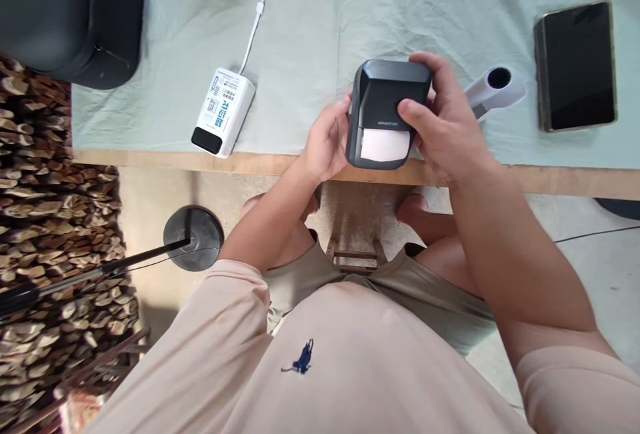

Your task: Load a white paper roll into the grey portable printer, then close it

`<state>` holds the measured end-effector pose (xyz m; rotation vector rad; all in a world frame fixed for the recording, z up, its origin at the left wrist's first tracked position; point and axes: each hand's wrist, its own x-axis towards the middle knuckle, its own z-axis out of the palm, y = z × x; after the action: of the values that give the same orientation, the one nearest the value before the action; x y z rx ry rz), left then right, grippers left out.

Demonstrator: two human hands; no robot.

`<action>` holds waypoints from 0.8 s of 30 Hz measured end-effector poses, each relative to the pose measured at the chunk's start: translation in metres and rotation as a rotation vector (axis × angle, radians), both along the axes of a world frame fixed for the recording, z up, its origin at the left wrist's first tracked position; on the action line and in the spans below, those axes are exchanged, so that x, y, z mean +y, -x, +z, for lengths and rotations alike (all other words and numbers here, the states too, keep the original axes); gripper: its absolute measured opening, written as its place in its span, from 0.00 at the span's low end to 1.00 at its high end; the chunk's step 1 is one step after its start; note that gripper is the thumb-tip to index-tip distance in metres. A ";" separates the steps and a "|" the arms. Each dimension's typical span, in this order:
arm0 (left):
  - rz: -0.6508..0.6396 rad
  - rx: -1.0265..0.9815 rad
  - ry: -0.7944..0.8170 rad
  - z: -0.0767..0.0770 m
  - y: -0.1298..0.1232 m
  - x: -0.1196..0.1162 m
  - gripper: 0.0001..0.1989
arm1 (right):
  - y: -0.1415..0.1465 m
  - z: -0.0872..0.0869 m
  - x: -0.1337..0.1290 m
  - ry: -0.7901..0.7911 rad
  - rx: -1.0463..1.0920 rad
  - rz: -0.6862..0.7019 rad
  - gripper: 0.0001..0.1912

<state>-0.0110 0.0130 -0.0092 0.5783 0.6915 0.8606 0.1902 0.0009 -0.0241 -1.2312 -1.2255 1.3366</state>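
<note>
A dark grey label printer [393,97] with white paper showing at its near end is held up over the table's front edge. My left hand [327,137] grips its left side, the fingers partly hidden behind it. Around its right side wraps my right hand [445,117], with the thumb on the top face. Just right of that hand lies a white handheld device [505,91] with a round black face, partly covered by the hand.
A white power bank [225,111] with a short cable lies on the cloth-covered table [300,41] at left. A black case [70,14] stands at the far left. The dark-screened phone or tablet [577,67] is at right. A stand's round base [193,237] rests on the floor.
</note>
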 end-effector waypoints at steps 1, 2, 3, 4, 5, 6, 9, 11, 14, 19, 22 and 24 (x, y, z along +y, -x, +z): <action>0.019 0.000 0.020 0.001 -0.001 0.001 0.16 | 0.000 0.002 0.000 0.000 0.014 -0.006 0.38; 0.049 0.011 0.034 0.002 -0.002 0.001 0.17 | 0.000 0.003 0.000 -0.006 0.029 -0.011 0.36; 0.077 0.029 0.048 0.004 -0.003 0.001 0.19 | 0.000 0.003 0.001 -0.013 0.042 -0.013 0.35; 0.098 0.047 0.058 0.005 -0.004 0.000 0.20 | -0.001 0.003 0.002 -0.020 0.050 -0.015 0.36; 0.105 0.066 0.071 0.006 -0.005 0.000 0.21 | -0.002 0.002 0.003 -0.024 0.051 -0.014 0.36; 0.107 0.078 0.082 0.007 -0.006 -0.001 0.21 | -0.003 0.002 0.004 -0.024 0.046 -0.008 0.38; 0.116 0.081 0.097 0.008 -0.007 -0.001 0.22 | -0.003 0.002 0.006 0.005 0.052 0.009 0.40; 0.123 0.074 0.110 0.008 -0.007 -0.001 0.23 | -0.002 0.003 0.006 0.031 0.080 0.003 0.40; 0.130 0.071 0.135 0.009 -0.005 0.000 0.25 | -0.002 0.001 0.006 0.034 0.093 -0.002 0.40; 0.127 0.061 0.165 0.009 -0.003 0.004 0.26 | -0.010 -0.006 0.004 -0.016 0.008 0.044 0.45; 0.118 0.030 0.177 0.009 -0.003 0.006 0.26 | -0.015 -0.007 0.004 -0.039 -0.002 0.074 0.44; 0.110 0.005 0.183 0.010 -0.004 0.007 0.26 | -0.017 -0.006 0.004 -0.059 -0.002 0.083 0.46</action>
<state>-0.0074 0.0195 0.0006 0.3810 0.8027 0.8869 0.2068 0.0047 -0.0304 -1.1518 -1.3208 1.3495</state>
